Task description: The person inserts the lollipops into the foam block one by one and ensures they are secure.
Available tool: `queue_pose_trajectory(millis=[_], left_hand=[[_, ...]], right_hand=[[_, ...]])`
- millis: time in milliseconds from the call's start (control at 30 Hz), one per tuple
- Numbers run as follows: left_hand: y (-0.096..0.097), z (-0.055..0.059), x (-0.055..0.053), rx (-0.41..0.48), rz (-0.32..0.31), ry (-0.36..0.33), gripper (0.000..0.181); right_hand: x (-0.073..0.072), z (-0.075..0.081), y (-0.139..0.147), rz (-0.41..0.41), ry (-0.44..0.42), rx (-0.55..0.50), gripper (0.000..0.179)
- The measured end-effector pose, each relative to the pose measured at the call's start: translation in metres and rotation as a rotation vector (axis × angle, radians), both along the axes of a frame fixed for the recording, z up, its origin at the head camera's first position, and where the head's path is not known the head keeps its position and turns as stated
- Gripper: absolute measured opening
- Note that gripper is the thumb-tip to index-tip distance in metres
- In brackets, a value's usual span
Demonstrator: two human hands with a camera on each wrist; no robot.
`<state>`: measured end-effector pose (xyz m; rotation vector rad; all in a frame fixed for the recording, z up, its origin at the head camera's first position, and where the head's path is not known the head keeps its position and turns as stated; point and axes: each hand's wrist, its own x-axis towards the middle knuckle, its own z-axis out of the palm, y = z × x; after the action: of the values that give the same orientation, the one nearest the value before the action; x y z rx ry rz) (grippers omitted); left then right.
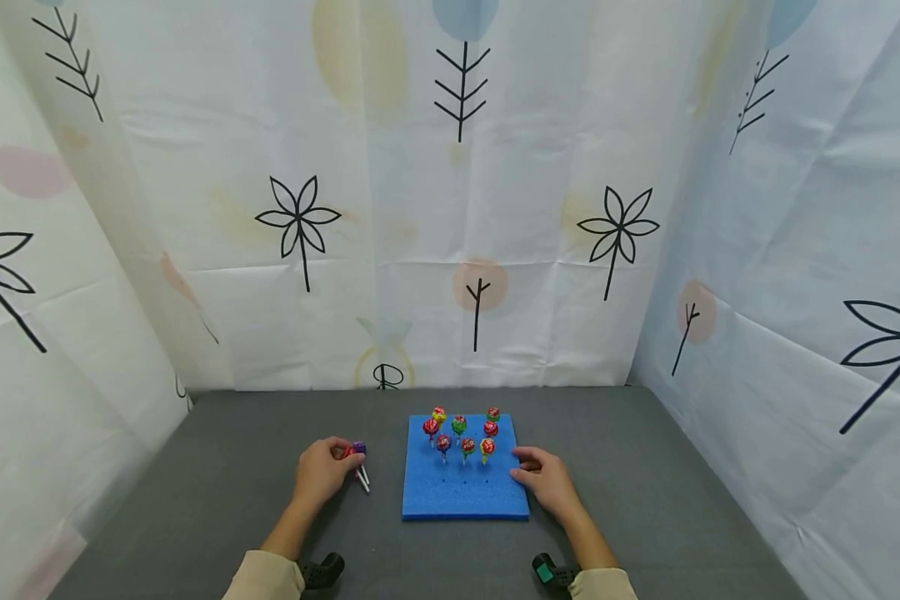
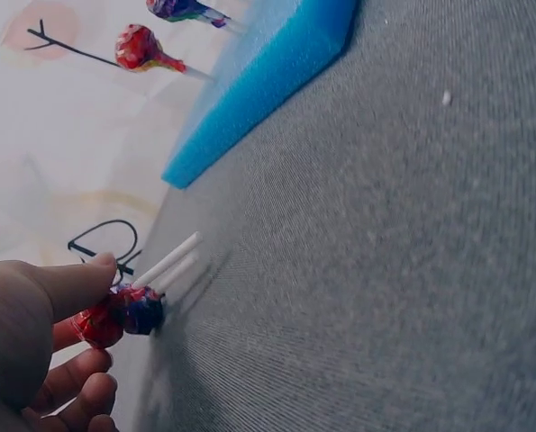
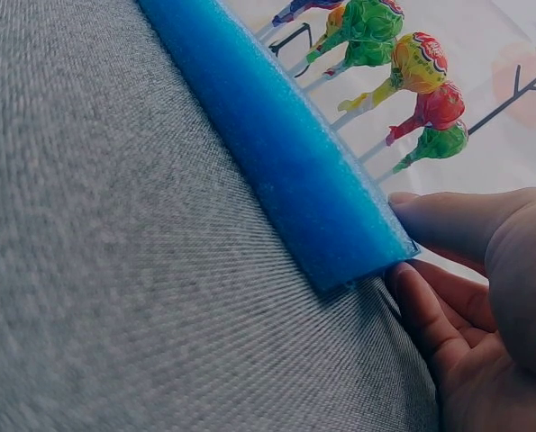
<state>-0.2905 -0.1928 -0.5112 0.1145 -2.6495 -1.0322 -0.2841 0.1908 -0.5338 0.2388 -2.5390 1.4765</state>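
My left hand (image 1: 321, 472) is left of the board, its thumb and fingers pinching a red-wrapped lollipop (image 2: 97, 326). A purple-wrapped lollipop (image 2: 144, 312) lies right against the red one, and the two white sticks (image 1: 363, 478) point side by side toward the near right. At the right edge of a blue foam board (image 1: 465, 507), my right hand (image 1: 549, 481) holds on, thumb at the top edge and fingers at the lower edge in the right wrist view. Several wrapped lollipops, among them a green one (image 1: 459, 425) and a yellow-red one (image 1: 487, 447), stand upright in the board.
A row of small holes (image 1: 465, 482) shows in the board's near part. The grey tabletop (image 1: 270, 433) stretches around it, with patterned white cloth (image 1: 525, 208) hanging behind and at both sides. Each wrist wears a dark strap device (image 1: 322, 572).
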Motion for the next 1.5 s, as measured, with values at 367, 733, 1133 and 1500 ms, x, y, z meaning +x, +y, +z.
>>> queue_pose_trajectory(millis=[367, 733, 1133, 1500], left_hand=[[0.01, 0.011, 0.002, 0.027, 0.006, 0.044, 0.032], [0.022, 0.031, 0.005, 0.073, -0.008, 0.145, 0.029], [0.031, 0.042, 0.009, 0.13, -0.04, 0.222, 0.027], [0.043, 0.053, 0.012, 0.189, -0.126, 0.314, 0.03]], right_hand=[[0.0, 0.0, 0.001, 0.007, -0.012, -0.002, 0.031], [-0.001, 0.0, 0.0, -0.003, -0.022, 0.013, 0.031], [0.0, 0.0, 0.0, -0.005, -0.024, 0.02, 0.031], [0.001, 0.001, -0.001, -0.004, -0.022, 0.01, 0.031]])
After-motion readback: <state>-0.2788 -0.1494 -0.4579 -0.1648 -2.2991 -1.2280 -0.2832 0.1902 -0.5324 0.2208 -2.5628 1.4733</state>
